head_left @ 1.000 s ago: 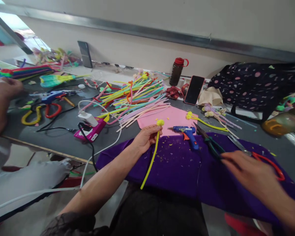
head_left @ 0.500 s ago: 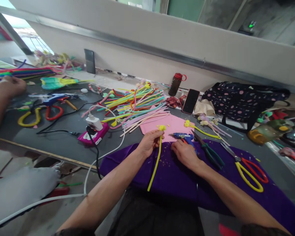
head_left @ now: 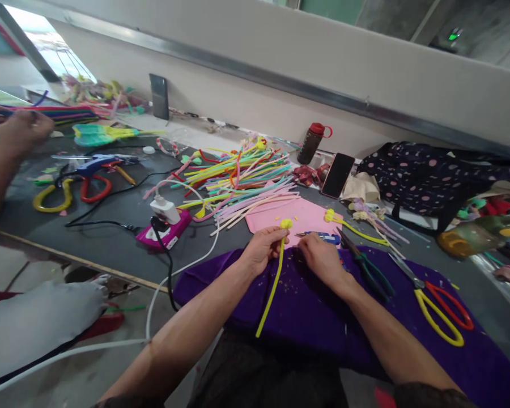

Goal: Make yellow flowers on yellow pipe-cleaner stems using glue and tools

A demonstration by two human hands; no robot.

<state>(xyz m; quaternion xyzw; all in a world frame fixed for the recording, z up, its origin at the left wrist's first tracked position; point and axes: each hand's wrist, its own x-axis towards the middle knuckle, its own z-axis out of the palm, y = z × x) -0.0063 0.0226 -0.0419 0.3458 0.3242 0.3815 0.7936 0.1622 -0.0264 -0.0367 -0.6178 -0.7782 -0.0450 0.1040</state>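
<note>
My left hand pinches a yellow pipe-cleaner flower just under its fuzzy head, and the long stem hangs down toward my lap. My right hand is beside it with fingers curled together; whatever they hold, if anything, is hidden. Just beyond those fingers lies a blue glue gun, partly covered by the hand. Another yellow pipe-cleaner flower rests on the edge of a pink sheet. Purple cloth, sprinkled with yellow bits, spreads under both hands. Dark-handled pliers lie right of my right hand.
Red-and-yellow scissors lie at right. A heap of pipe cleaners, a phone and a bottle stand beyond. A magenta power strip with trailing cables sits left. A co-worker's hand works at far left.
The view has shifted slightly. My right hand has moved a little closer to the flower head and covers more of the glue gun. My left hand keeps its pinch.
</note>
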